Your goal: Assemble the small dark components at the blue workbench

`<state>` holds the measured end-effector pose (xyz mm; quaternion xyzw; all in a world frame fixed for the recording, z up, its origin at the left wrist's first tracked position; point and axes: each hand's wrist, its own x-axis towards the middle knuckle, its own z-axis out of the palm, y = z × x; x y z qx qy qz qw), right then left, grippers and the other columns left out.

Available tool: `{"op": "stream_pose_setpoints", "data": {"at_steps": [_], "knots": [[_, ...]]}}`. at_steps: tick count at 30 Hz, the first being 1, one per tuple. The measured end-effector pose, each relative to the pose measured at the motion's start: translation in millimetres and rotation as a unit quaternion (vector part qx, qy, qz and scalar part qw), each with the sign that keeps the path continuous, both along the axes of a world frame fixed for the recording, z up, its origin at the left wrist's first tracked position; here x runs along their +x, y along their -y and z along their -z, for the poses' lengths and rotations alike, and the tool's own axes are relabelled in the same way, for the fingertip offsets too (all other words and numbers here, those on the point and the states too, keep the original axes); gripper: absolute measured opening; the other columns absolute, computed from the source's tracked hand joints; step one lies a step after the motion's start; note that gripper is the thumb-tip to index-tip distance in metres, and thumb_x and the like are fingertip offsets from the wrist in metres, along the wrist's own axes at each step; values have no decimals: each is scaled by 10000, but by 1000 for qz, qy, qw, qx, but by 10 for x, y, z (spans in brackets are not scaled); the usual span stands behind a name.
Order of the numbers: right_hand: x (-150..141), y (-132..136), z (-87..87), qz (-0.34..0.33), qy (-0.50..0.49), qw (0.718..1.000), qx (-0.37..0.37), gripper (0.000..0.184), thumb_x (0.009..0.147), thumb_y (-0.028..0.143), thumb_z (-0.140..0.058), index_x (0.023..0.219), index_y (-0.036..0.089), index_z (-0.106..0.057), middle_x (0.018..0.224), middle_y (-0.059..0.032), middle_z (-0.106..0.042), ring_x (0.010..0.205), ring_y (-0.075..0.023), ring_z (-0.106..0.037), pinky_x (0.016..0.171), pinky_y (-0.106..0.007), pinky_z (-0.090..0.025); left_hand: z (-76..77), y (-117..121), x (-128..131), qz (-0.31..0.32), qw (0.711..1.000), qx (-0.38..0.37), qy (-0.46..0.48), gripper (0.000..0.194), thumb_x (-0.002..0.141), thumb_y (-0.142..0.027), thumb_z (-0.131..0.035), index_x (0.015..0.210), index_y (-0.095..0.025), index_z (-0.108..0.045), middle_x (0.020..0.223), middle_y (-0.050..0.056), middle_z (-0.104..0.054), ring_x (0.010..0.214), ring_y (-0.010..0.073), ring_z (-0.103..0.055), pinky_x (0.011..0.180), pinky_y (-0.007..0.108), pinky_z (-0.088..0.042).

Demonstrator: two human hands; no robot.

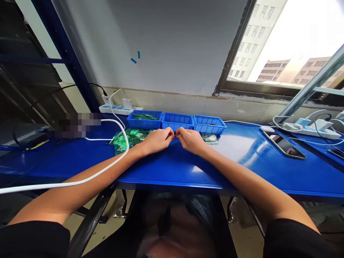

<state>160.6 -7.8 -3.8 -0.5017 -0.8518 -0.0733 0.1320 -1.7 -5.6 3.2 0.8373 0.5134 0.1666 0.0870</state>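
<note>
My left hand [158, 140] and my right hand [191, 139] meet above the blue table [242, 161], both with fingers pinched on a small dark part [175, 135] held between them; it is too small to name. Just behind the hands stand three blue bins in a row: the left bin [144, 120] with green pieces, the middle bin [177, 121], and the right bin [209, 124]. A pile of green packets [129, 139] lies left of my left hand. One more green packet [210, 138] lies right of my right hand.
A white cable [80, 181] runs across my left forearm up to a power strip [119, 107] by the wall. A phone [284, 144] and a second power strip [309, 129] lie at the right. A blue rack post [67, 53] stands at the left.
</note>
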Motion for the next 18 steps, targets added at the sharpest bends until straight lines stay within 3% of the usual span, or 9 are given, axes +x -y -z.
{"op": "stream_pose_setpoints", "data": {"at_steps": [8,18], "knots": [[-12,8,-1,14,10,1000,-3,237,924,240,-330,1048,154,-512,988,-80,-673,873,-199,-634,673,-258,-393,19,-20,-26,10,1000,15,8,242,811,-362,-471,1012,-229,-492,846,-3,-676,781,200,-636,611,266,-407],[-4,0,11,2,-13,1000,-7,207,903,254,-400,1059,170,-507,918,-58,-683,843,-187,-638,652,-249,-385,-6,2,-19,0,1000,15,-13,187,853,-330,-394,961,-236,-514,910,17,-685,827,216,-639,643,280,-427]]}}
